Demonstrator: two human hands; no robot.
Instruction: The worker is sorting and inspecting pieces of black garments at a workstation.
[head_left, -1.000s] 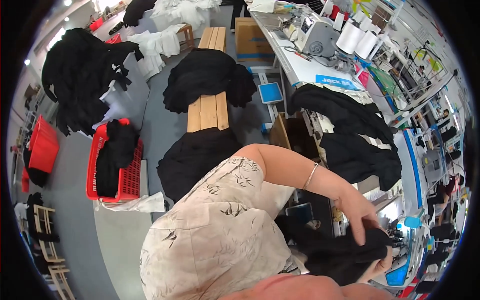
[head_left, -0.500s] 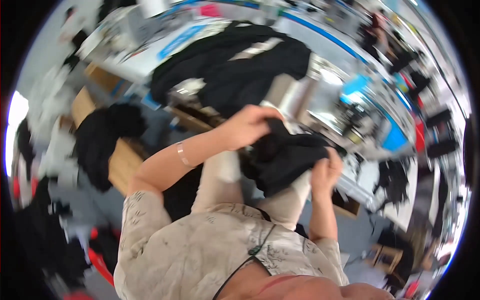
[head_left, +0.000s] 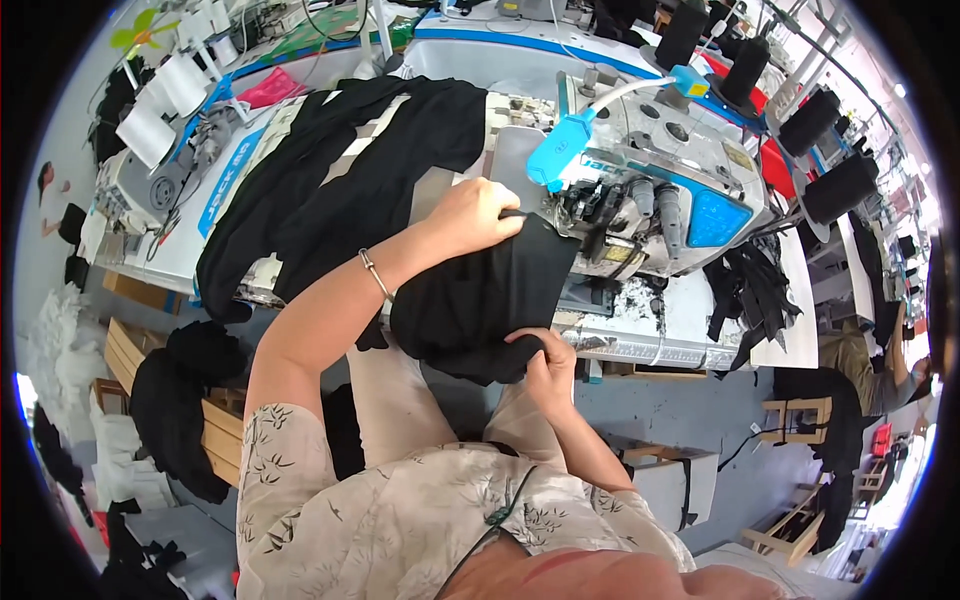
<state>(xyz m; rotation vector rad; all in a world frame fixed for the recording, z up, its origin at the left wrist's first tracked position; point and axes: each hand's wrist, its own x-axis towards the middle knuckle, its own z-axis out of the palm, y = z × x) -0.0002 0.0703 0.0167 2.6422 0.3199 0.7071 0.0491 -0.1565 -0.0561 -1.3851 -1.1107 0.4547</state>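
Observation:
Both my hands hold a piece of black fabric [head_left: 465, 310], which hangs from the table's front edge over my lap. My left hand [head_left: 482, 214] pinches its upper edge, just left of the sewing area of an overlock sewing machine [head_left: 640, 205]. Lower down, my right hand [head_left: 548, 372] grips the fabric's near right corner, thumb on top. Between the hands the cloth is spread fairly flat, with its right edge beside the machine's front; its lower part is bunched. The fingertips under the cloth are hidden.
More black fabric pieces [head_left: 350, 180] lie across the table to the left. Black scraps [head_left: 750, 295] hang at the table's right end. Thread cones [head_left: 840, 185] stand at the far right. A wooden bench [head_left: 222, 440] with black cloth stands at lower left.
The view has turned and sharpened. Still gripped in both hands, the black fabric has come up beside the machine's front and lies flatter. My right hand has moved left, below my left hand.

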